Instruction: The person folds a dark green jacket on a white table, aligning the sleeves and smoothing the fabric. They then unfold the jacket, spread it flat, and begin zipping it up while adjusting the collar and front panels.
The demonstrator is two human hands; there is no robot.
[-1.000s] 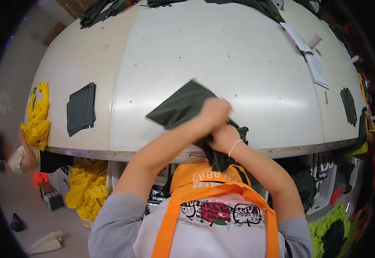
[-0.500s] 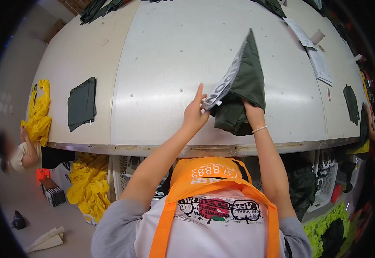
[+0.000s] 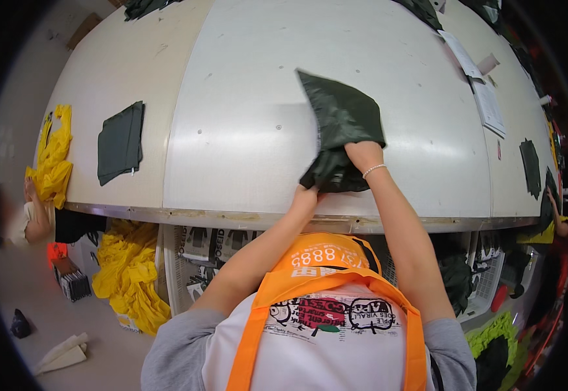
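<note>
A dark green, slightly shiny fabric piece (image 3: 346, 111) is lifted at a slant over the pale tabletop, one pointed corner reaching to the far left. My right hand (image 3: 365, 155) grips it on its right side, the fingers buried in a fold. At its lower left corner my left hand (image 3: 306, 197) closes on the near edge; the fingertips are mostly hidden behind the cloth. A bracelet circles my right wrist. Left of the metal sheet lies a flat stack of folded dark green fabric (image 3: 120, 143).
Yellow fabric (image 3: 56, 156) lies at the table's left end, beside another person (image 3: 33, 215). White papers (image 3: 486, 107) and a small dark green stack (image 3: 529, 167) are on the right. Below the table edge stand white crates (image 3: 176, 260) and a heap of yellow fabric (image 3: 131, 277).
The fabric piece has swung over, its point going from far right to far left, and its printed face is out of sight. My left hand has come down and closed on the near corner.
</note>
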